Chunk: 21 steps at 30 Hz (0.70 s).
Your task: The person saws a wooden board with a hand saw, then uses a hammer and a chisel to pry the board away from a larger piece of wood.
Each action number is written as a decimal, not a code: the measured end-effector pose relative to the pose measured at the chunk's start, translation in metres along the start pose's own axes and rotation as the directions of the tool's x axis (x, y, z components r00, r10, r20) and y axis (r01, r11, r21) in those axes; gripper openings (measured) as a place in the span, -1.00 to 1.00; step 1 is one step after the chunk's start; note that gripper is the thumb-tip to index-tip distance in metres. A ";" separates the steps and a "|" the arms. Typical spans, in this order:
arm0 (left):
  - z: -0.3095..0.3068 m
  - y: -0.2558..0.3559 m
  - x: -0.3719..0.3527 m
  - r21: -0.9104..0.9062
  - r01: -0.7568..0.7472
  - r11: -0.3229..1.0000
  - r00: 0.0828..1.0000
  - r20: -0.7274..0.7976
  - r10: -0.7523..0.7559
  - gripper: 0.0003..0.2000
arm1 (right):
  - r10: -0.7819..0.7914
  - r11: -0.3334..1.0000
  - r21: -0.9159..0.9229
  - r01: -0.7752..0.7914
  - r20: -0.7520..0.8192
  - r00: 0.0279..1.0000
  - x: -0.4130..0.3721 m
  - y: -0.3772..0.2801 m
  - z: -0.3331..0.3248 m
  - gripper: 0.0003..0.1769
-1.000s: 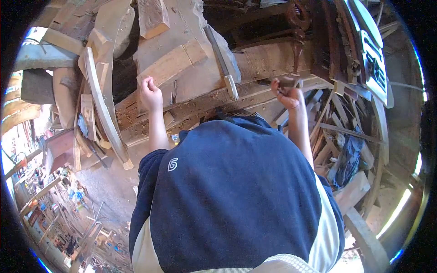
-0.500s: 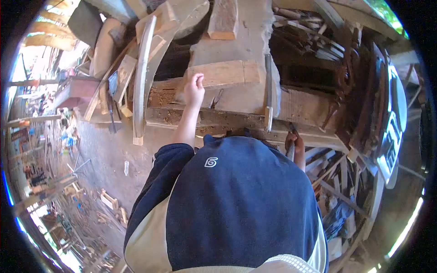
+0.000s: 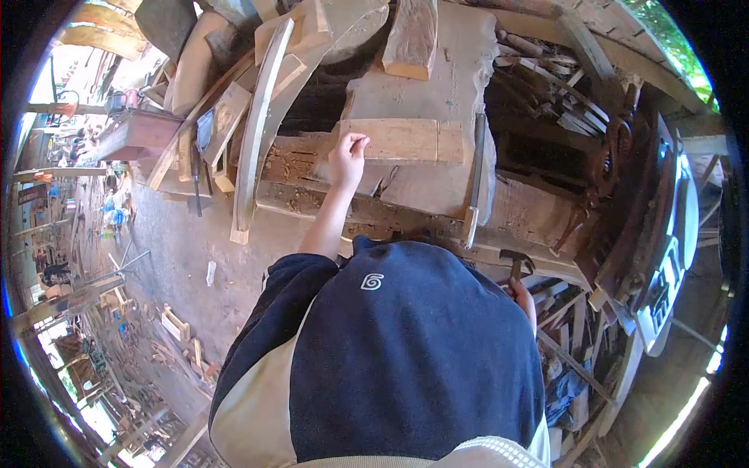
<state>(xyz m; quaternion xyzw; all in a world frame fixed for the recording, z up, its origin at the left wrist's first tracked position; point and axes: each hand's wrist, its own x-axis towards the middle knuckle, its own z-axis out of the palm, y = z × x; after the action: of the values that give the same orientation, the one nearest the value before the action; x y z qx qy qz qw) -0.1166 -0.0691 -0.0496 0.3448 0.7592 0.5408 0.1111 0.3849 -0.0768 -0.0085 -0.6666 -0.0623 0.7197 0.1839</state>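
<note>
My left hand [image 3: 347,162] is closed, fingertips pinched together, at the left end of a flat wooden board [image 3: 402,140]. Whatever sits between those fingertips is too small to make out. The board, with a line across its right part, lies on a wide rough-edged slab [image 3: 421,183]. Low on the right, beside my body, my right hand [image 3: 522,298] is wrapped around the handle of a hammer [image 3: 516,259], its dark head upward. My shirt partly hides this hand. A long narrow tool with a pale handle [image 3: 470,222] lies along the slab's right edge.
A thick wooden block [image 3: 411,43] rests farther back on the slab. Left of it leans a long curved timber [image 3: 261,132]. Wood scraps [image 3: 566,97] fill the back right, near a rusty chain-like metal piece [image 3: 616,148]. More offcuts [image 3: 577,327] lie below right.
My right hand has drawn back toward my body with the hammer, whose head now shows clearly. My left hand stays pinched by the board's left end. The whole view has shifted slightly.
</note>
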 end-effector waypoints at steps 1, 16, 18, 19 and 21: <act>0.000 0.000 0.004 -0.057 0.050 0.997 0.999 0.011 -0.049 -0.90 | -0.002 1.000 0.002 0.002 -0.004 1.000 -0.009 -0.002 0.003 -0.82; 0.116 0.024 0.155 -0.324 0.188 0.927 0.971 0.207 -0.124 -0.85 | -0.250 0.937 -0.285 0.203 -0.141 0.958 -0.025 -0.080 0.129 -0.78; 0.136 0.025 0.179 -0.321 0.173 0.931 0.970 0.220 -0.105 -0.85 | -0.260 0.814 -0.560 0.154 -0.114 0.959 0.011 -0.077 0.119 -0.79; 0.147 0.022 0.189 -0.297 0.126 0.947 0.978 0.200 -0.067 -0.87 | -0.223 0.815 -0.572 0.089 -0.168 0.960 0.015 -0.079 0.117 -0.79; 0.160 0.019 0.201 -0.264 0.103 0.959 0.980 0.192 -0.052 -0.88 | -0.169 0.812 -0.583 -0.001 -0.238 0.956 -0.004 -0.095 0.143 -0.79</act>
<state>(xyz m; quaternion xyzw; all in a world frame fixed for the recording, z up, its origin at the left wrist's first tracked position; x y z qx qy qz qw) -0.1706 0.1830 -0.0539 0.3442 0.6773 0.6012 0.2477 0.2615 0.0319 0.0417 -0.7819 -0.2806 0.5565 0.0120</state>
